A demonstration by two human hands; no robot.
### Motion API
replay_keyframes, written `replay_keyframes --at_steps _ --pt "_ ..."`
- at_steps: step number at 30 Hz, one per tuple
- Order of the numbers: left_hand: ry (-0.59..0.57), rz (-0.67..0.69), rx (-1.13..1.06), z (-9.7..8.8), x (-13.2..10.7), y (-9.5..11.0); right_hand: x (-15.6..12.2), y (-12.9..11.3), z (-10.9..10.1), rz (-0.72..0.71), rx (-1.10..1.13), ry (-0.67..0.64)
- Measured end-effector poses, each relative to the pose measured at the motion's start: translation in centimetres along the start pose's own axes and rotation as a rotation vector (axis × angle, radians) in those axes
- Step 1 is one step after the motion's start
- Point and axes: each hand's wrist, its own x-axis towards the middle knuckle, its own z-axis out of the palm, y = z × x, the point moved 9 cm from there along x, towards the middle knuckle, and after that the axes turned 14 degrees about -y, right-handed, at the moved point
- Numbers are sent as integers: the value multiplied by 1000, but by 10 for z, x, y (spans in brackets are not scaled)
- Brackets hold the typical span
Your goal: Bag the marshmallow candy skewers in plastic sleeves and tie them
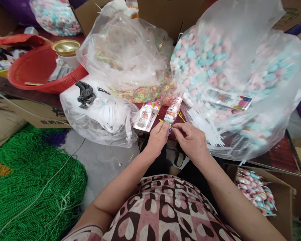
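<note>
- The 2 forearms reach forward and meet near the edge of the table (282,156).
- The left hand (158,139) is almost closed, pinching the near end of the clear printed packet (173,108).
- The right hand (192,138) pinches the yellow tie (162,121) there, its fingers bent.
- The packet slants away, showing stacked candies, pale blue nearest.
</note>
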Motion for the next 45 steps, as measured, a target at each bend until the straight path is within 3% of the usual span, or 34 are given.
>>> replay_keyframes --at_steps 5,11,15,21,23,32,37,39,42,45 --pt "-153 50 4 17 1 3 -4 12 -8 69 193 34" --pt "-336 -88 -107 40 -9 0 -13 40 5 217 687 -28" --pt "-508 -220 -158 58 -21 -6 -17 45 10 223 986 -141" --pt "-738 -459 -244 86 -41 -28 -24 35 14 73 1162 -446" --pt "-763 -486 -273 90 -43 -32 -27 39 17 60 1186 -464" --pt "-610 -371 -381 86 -28 -34 -31 67 13 206 1123 -105" --pt "-405 -342 -365 73 -18 -35 -31 60 -4 184 557 20" --pt "-382 -321 -350 72 -17 -33 -32 54 -9 160 405 44" --pt "-404 -269 -295 72 -16 -31 -33 52 -7 154 442 34" --pt "-297 -156 -84 55 -10 -26 -33 49 -4 160 550 11"
